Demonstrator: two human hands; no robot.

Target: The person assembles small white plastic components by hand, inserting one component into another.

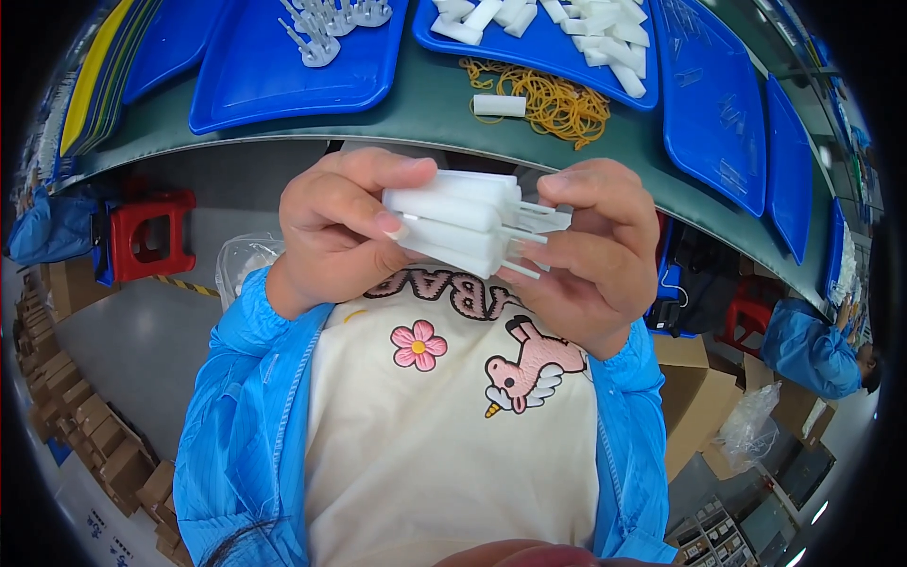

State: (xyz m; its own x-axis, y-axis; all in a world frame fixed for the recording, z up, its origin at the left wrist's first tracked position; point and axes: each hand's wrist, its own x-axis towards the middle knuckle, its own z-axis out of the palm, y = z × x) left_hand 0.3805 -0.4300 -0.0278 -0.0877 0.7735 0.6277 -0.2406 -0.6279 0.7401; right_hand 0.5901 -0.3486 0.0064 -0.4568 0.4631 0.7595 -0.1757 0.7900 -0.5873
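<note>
Level with my chest, a bundle of white, smooth cylinder-like pieces (449, 210) is gripped by my left hand (335, 217), the thumb and fingers closed round its left end. Thin pale prongs of a whitish plastic part (531, 236) stick out of the bundle's right end. My right hand (600, 250) curls around that part, its fingertips at the prongs. The far side of the bundle is hidden, so I cannot tell how the pieces sit on the prongs.
Across the green table (430, 123) lie yellowish rubber bands (567, 102) and a single white roll (499, 106). Blue trays hold pronged clear parts (321, 47), white pieces (605, 38) and small transparent parts (732, 113). A red stool (151, 231) stands left; another person's blue sleeve (808, 345) shows at right.
</note>
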